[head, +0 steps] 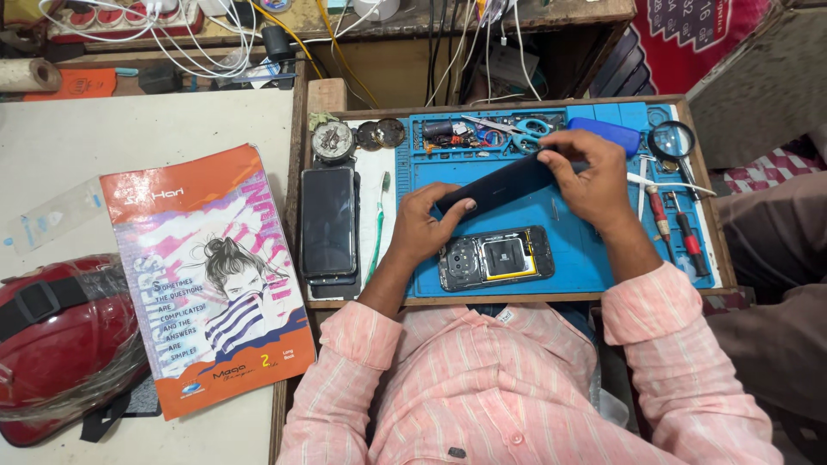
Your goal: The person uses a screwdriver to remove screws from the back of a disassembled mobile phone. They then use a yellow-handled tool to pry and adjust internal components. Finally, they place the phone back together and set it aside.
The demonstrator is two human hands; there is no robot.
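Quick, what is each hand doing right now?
Left hand: closed on the dark phone cover, at its lower end.
Right hand: closed on the same cover's upper end.

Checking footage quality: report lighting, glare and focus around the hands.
Head view: even, soft light, only faint shadows under the left hand and right hand; dark back cover and opened phone sharp; mild sheen on the spare phone screen; edges bow slightly.

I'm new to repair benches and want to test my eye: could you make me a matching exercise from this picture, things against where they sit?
Things:
1. dark flat phone back cover
2. opened phone with bare insides
3. round black magnifying glass
4. green toothbrush

Places:
A. white strip left of the blue mat
B. top right of the tray
C. held between both hands
D. on the mat, under the hands

Pairs: 1-C, 2-D, 3-B, 4-A
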